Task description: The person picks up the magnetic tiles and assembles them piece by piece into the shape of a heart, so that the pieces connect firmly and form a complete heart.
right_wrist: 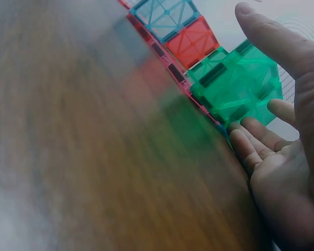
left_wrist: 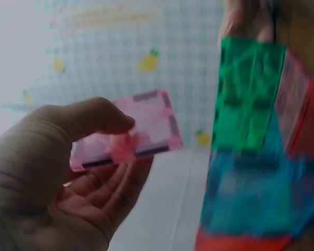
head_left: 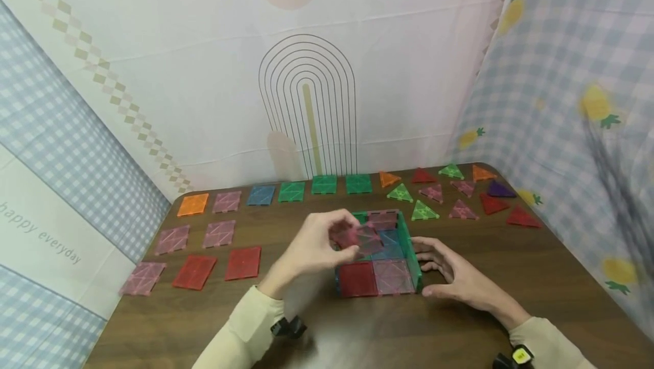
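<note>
My left hand [head_left: 318, 244] pinches a clear pink square magnetic tile [left_wrist: 153, 123] between thumb and fingers, tilted above a low open box built of tiles. That box has a floor with red [head_left: 357, 279], pink [head_left: 393, 276] and blue [head_left: 386, 242] squares. Green tiles [head_left: 409, 250] stand upright along its right side, and a pink tile [head_left: 383, 219] stands at the back. Beside the green wall is my right hand [head_left: 457, 279], its fingers loosely bent and holding nothing. Whether its fingertips touch the wall, I cannot tell. The left hand covers the box's left part.
Loose square tiles lie to the left, among them an orange one [head_left: 193, 205] and a red one [head_left: 243, 263]. Green squares [head_left: 324, 184] line the back edge. Several triangle tiles [head_left: 423, 210] are spread at the back right of the wooden table [head_left: 511, 267]. Patterned cloth [head_left: 225, 91] hangs behind.
</note>
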### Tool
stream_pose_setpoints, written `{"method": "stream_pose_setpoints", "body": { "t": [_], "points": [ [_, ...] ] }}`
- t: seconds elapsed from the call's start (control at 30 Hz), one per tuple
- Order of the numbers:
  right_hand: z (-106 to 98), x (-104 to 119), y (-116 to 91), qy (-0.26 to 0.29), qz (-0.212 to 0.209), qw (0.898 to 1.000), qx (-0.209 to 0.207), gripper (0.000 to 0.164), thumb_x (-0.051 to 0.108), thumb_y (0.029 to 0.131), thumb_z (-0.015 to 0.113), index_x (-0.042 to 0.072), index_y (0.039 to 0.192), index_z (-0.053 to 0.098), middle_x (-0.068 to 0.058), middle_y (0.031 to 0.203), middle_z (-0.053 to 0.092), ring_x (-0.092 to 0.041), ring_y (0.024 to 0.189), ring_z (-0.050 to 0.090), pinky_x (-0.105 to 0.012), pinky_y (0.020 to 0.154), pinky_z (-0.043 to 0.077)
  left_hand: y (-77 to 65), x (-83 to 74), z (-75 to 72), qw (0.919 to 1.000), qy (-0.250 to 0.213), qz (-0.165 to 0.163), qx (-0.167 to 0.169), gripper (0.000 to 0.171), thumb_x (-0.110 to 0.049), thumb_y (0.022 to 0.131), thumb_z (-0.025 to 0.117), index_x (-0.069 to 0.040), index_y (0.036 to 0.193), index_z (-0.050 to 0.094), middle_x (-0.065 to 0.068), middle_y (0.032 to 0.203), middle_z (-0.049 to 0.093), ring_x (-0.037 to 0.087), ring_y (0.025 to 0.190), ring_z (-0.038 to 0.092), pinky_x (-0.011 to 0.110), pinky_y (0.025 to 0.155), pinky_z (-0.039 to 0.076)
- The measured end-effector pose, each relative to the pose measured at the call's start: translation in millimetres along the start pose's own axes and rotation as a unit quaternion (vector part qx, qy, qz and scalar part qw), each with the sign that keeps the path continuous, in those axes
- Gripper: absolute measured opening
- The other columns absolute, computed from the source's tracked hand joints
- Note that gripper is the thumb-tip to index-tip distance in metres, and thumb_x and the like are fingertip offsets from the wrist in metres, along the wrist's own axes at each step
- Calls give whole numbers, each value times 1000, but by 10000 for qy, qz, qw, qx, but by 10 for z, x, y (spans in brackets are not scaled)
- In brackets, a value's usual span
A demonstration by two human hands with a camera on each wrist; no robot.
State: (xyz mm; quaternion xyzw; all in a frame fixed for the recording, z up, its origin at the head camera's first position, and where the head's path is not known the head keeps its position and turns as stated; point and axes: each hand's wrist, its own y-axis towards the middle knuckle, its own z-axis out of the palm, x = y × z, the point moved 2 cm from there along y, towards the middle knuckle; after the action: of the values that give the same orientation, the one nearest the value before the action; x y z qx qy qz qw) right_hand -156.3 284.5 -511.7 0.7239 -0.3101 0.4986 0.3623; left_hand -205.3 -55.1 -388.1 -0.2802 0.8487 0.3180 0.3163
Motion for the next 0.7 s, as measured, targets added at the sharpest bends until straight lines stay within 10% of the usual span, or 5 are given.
{"method": "stream_pose_setpoints", "body": {
  "t": [0.37,0.7],
  "points": [
    [4,-11,-5,104,108,9999,2,90,-2,101,77,16,175,29,-21,176,33,-15,146,53,-30,112,52,32,-91,697,9903,916,-385,968,23,-10,86,96,-19,94,76,-12,88,76,-7,77,64,11,73,53],
    [13,24,-18,-99,131,9999,-39,98,-1,97,84,17,175,29,-20,177,32,-14,147,53,-28,112,52,55,-151,991,9821,1542,-383,1015,24,-10,84,97,-18,90,74,-14,81,69,-7,72,58,9,68,48]
  ]
}}
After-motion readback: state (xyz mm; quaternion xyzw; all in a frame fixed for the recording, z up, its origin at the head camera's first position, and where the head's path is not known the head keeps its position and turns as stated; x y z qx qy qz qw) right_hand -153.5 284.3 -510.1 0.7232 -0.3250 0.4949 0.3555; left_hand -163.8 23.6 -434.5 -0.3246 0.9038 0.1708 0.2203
